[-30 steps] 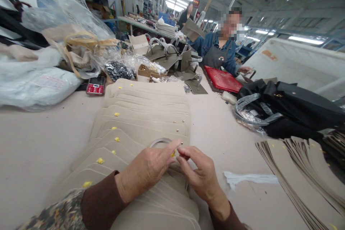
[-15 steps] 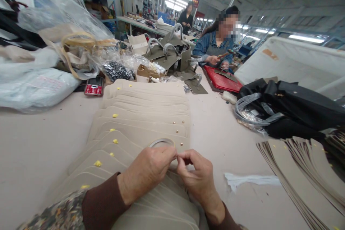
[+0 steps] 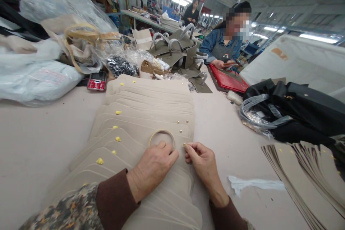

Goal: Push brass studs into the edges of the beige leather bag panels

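A fanned row of beige leather panels (image 3: 145,111) lies in front of me, several with small yellow stickers and gold studs. A roll of clear tape (image 3: 162,138) rests on a near panel. My left hand (image 3: 155,167) lies on the panels with its fingertips at the roll's near edge, fingers curled. My right hand (image 3: 202,161) is closed in a pinch on a small gold stud (image 3: 184,145) at the panel's right edge.
A second fan of beige panels (image 3: 304,176) lies at the right, black bags (image 3: 296,111) behind it. White paper strip (image 3: 253,184) beside my right wrist. Plastic bags (image 3: 40,75), a red calculator (image 3: 96,80), olive bag parts (image 3: 175,50). A person works at a red mat (image 3: 229,81).
My hands have come apart and dropped onto the panel; the left went to the tape roll, the right to the stud at the panel's edge. The view has shifted slightly.
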The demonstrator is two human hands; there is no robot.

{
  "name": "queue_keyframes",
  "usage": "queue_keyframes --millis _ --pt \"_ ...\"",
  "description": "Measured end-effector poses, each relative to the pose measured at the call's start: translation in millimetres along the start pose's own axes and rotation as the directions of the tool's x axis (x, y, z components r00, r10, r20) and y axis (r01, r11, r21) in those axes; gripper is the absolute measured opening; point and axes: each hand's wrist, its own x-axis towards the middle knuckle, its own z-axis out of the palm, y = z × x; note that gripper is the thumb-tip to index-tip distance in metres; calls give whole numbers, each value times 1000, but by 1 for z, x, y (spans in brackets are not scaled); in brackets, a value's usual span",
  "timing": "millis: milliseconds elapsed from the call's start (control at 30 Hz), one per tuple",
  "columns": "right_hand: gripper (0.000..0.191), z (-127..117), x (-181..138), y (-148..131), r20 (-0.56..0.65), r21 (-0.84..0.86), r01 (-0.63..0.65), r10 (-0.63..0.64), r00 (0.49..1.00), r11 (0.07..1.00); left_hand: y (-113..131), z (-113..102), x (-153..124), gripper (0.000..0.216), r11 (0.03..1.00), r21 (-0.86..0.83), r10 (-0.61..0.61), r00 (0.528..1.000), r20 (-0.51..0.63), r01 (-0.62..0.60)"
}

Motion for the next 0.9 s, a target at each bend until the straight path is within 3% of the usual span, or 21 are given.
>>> queue_keyframes --millis 233,367,500,567,700,800,900 --pt "20 9 7 -5 -20 -384 239 -266 964 892 2 1 0 10 1000 -5 -2 999 32 3" --pt "19 8 6 -1 -76 -372 173 -216 973 912 1 0 -2 14 1000 19 -24 999 38 24" --pt "24 2 -4 8 -100 -200 65 -87 991 978 1 0 -4 16 999 15 -38 999 32 37" --pt "22 1 -7 11 -64 -221 140 -158 985 965 0 0 -5 15 999 14 -32 999 26 31" --pt "22 5 -3 11 -45 -423 295 -345 938 857 -9 -3 -2 12 1000 15 -24 998 -54 25" --pt "23 9 3 7 -29 -487 316 -377 926 814 -19 -10 3 15 993 40 -107 982 -158 115" --pt "21 8 6 4 -17 -492 317 -373 928 811 -28 -17 8 17 977 66 -188 965 -184 203"
